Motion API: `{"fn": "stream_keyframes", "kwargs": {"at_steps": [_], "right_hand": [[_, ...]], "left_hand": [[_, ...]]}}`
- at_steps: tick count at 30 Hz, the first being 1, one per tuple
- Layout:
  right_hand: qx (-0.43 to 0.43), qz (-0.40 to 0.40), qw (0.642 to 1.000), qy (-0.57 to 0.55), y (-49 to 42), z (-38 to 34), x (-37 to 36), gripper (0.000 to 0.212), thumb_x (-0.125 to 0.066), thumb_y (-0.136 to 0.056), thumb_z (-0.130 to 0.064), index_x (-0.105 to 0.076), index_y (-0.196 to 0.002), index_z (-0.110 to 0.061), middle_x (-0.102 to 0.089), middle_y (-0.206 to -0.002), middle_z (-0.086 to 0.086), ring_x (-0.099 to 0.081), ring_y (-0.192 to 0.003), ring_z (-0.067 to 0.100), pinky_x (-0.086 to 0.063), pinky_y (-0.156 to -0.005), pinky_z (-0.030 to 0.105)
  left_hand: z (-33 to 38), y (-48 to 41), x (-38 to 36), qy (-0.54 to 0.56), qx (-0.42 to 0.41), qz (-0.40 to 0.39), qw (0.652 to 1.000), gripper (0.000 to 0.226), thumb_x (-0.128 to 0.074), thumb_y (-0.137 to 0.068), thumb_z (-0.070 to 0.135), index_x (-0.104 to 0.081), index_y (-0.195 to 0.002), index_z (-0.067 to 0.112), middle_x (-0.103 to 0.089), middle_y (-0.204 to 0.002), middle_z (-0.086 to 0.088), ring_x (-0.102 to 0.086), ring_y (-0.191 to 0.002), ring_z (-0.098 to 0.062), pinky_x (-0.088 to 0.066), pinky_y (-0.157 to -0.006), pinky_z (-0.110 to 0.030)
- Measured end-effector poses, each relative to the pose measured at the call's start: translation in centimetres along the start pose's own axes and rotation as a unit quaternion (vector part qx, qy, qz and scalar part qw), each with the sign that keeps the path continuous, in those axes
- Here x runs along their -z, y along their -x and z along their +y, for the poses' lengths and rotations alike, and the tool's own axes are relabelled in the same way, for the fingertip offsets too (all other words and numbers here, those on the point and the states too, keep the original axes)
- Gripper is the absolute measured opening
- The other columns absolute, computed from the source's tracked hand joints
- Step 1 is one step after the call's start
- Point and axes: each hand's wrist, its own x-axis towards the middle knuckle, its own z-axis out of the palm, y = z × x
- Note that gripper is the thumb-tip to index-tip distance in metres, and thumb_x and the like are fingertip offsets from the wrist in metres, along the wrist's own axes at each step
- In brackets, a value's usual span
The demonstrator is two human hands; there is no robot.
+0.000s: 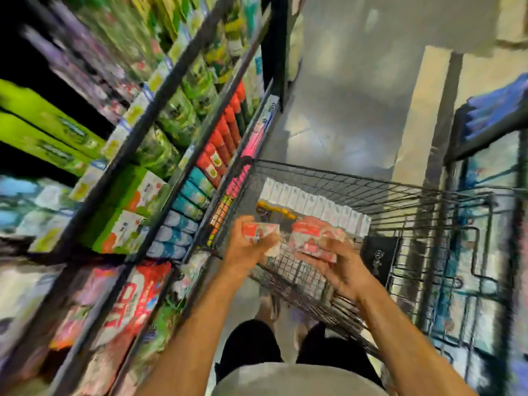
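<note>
The picture is blurred by motion. My left hand (247, 242) grips a small red and white pack (258, 231) above the near left corner of a wire shopping cart (371, 192). My right hand (338, 262) holds a bundle of similar red and white packs (310, 234) just to the right, over the cart's inside. The two hands are close together but apart. A row of white cartons (311, 205) stands inside the cart along its far side.
Dark metal shelves (183, 155) packed with green, red and blue products run along the left, close to the cart. A black item (378, 257) leans in the cart's right part. More shelving (485, 144) stands at right. Shiny aisle floor (351, 95) stretches ahead.
</note>
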Motion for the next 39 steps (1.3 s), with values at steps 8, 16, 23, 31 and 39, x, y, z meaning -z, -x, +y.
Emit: {"fn": "stream_keyframes", "kwargs": {"at_steps": [8,16,23,31,39], "right_hand": [[-0.038,-0.051,0.994,0.090,3.5,1.2,-4.7,0.042,-0.063,-0.088,0.012,-0.058,-0.129,0.007,-0.068,-0.118,0.034,-0.070,-0.104,0.043,-0.066,-0.078,0.045],[-0.040,-0.100,0.965,0.241,5.6,7.1,-10.3,0.040,-0.066,-0.090,0.006,-0.059,-0.129,0.005,-0.071,-0.122,0.027,-0.070,-0.113,0.042,-0.058,-0.094,0.055],[-0.042,-0.198,0.934,0.293,10.0,15.8,-17.5,0.029,-0.074,-0.077,-0.006,-0.068,-0.106,-0.007,-0.077,-0.095,0.012,-0.075,-0.082,0.022,-0.062,-0.077,0.037],[-0.024,-0.257,0.915,0.310,18.7,28.3,-25.1,0.032,-0.075,-0.077,-0.004,-0.065,-0.108,-0.005,-0.076,-0.097,0.014,-0.074,-0.082,0.021,-0.063,-0.075,0.031],[-0.010,-0.282,0.888,0.364,25.7,37.5,-30.4,0.076,-0.094,-0.070,-0.028,-0.059,-0.132,-0.001,-0.072,-0.121,0.023,-0.073,-0.107,0.032,-0.054,-0.100,0.050]], "left_hand": [[-3.5,9.1,4.2,0.161,0.001,0.058,0.985,0.051,-0.081,-0.078,0.015,-0.050,-0.119,0.017,-0.069,-0.110,-0.010,-0.071,-0.082,-0.015,-0.059,-0.064,-0.030],[-8.7,19.3,10.3,0.300,-0.051,0.185,0.934,0.060,-0.083,-0.073,0.009,-0.057,-0.127,0.014,-0.076,-0.110,-0.002,-0.072,-0.102,-0.022,-0.061,-0.080,-0.038],[-13.8,30.5,18.5,0.334,-0.111,0.304,0.885,0.054,-0.076,-0.076,0.007,-0.060,-0.127,0.015,-0.075,-0.119,-0.010,-0.071,-0.106,-0.026,-0.061,-0.090,-0.041],[-21.4,45.6,27.8,0.326,-0.125,0.407,0.844,0.054,-0.087,-0.075,0.008,-0.065,-0.122,0.022,-0.076,-0.116,-0.010,-0.072,-0.103,-0.027,-0.059,-0.085,-0.046],[-26.6,57.1,34.6,0.322,-0.130,0.459,0.818,0.044,-0.082,-0.083,0.009,-0.064,-0.123,0.011,-0.077,-0.112,-0.010,-0.072,-0.109,-0.035,-0.059,-0.085,-0.039]]}}
